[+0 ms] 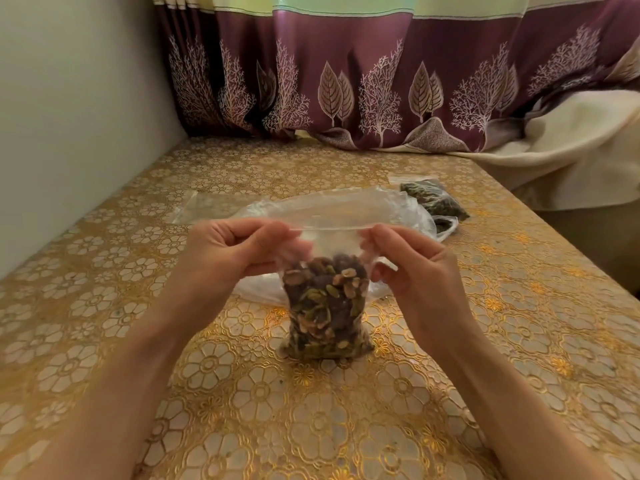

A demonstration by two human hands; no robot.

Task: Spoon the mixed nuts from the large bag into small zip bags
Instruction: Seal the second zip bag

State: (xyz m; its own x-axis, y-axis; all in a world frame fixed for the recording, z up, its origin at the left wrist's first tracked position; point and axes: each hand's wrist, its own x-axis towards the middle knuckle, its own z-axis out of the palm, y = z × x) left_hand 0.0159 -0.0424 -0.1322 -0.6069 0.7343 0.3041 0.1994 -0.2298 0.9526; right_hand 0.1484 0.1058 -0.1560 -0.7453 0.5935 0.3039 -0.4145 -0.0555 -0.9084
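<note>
On the table [104, 306], mid-front, stands my filled zip bag [327, 310]. My left hand [239, 251] and right hand [412, 268] pinch its top corners. An uneven press could tip it, spilling nuts.

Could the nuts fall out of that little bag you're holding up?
Maybe. Both hands, left and right, pinch only the top corners of the small bag, so a slip could drop it and scatter nuts over the table. I can't tell whether the zip is pressed shut all the way across; a gap would let nuts spill if the bag tips. The bag stands upright on its bottom and looks top-wide, so it might topple once let go.
</note>
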